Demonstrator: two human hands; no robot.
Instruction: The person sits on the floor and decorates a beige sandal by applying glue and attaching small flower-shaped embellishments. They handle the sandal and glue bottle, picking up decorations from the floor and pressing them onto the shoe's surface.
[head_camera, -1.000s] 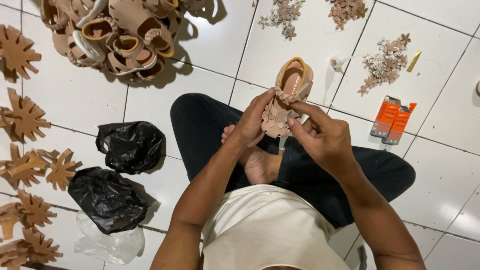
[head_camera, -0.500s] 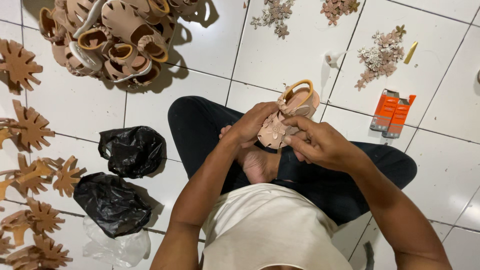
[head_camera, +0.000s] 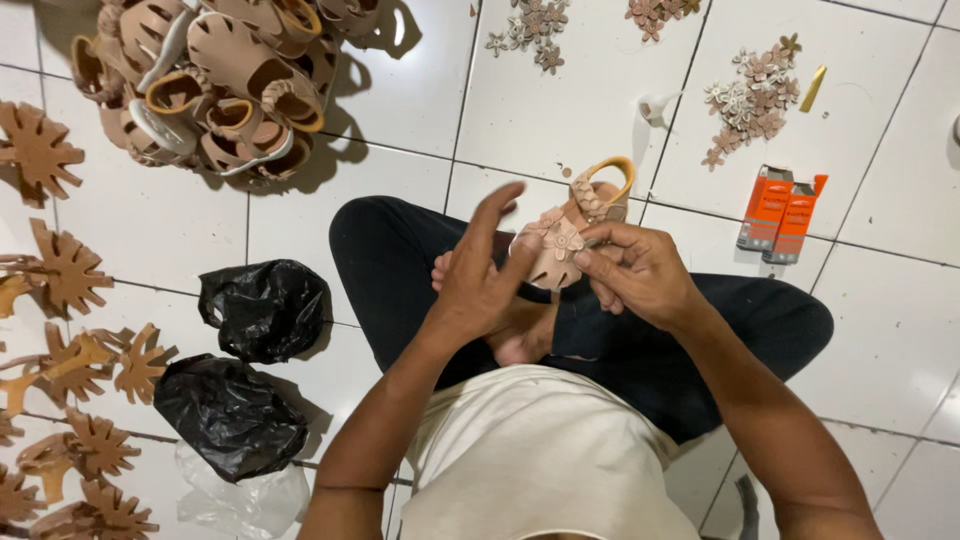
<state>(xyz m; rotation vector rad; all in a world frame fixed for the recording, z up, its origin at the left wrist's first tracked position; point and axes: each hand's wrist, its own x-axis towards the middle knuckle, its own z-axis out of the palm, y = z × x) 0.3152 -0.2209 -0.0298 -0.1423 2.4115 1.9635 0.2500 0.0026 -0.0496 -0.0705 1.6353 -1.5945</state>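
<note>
Two hands meet over your lap: your right hand (head_camera: 640, 272) has its fingers curled around a small tan sandal (head_camera: 575, 225), thumb and forefinger pinching at the flower-shaped trim (head_camera: 563, 240) on its front, while your left hand (head_camera: 480, 275) has its fingers spread wide and lifted, holding nothing, the palm just beside the sandal's near side. The sandal sits upright in that right-hand grip, its yellow-lined heel strap pointing toward 12 o'clock, above your crossed legs in dark trousers (head_camera: 420, 260). The step in hand looks like seating the flower on the upper; whether it is already stuck down I cannot tell. Your next move would seem to call for steady pressure on the flower's centre with the sandal braced, so bring the free left hand back under it. Farther out, two orange glue packs (head_camera: 782, 212) lie on the white tiled floor (head_camera: 560, 110) at 2 o'clock, with loose flower trims (head_camera: 750, 85) beyond them and more at 12. A heap of finished sandals (head_camera: 220, 80) lies at 10 o'clock, two black plastic bags (head_camera: 262, 308) at 9 and 8, and brown cut-out uppers (head_camera: 60, 270) line the far left edge.
</note>
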